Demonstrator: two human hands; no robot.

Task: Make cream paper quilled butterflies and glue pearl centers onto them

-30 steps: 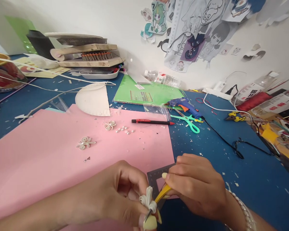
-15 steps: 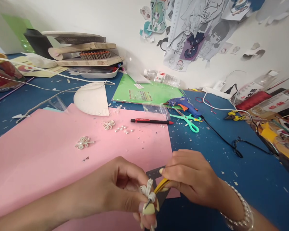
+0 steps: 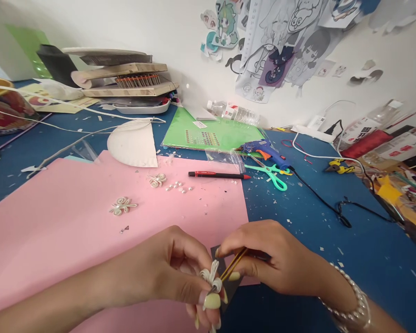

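My left hand (image 3: 180, 270) pinches a small white coiled-cord ornament (image 3: 213, 273) between thumb and fingertips. A pair of yellow tweezers (image 3: 234, 264) rests in my right hand (image 3: 266, 256), and its tips reach the lower coils beside my left thumbnail. Whether the tips grip the cord I cannot tell. Under both hands is a dark flat ruler-like strip (image 3: 225, 264), partly covered. Two similar cord ornaments lie on the pink sheet (image 3: 72, 199): a nearer one (image 3: 122, 206) and a farther one (image 3: 157, 180). Several white pearl beads (image 3: 178, 186) lie scattered next to the farther one.
Beyond the beads lies a red and black pen (image 3: 218, 175). A blue glue gun (image 3: 265, 150) with a black cable and green scissors (image 3: 270, 175) are to its right. A cream half-round piece (image 3: 133, 143) and a green sheet (image 3: 208, 129) lie farther back, with yellow-handled pliers (image 3: 339, 167) at right.
My right hand has shifted slightly and its index finger has moved lower. The tweezers' two arms now show spread apart. The left hand keeps its pinch on the ornament.
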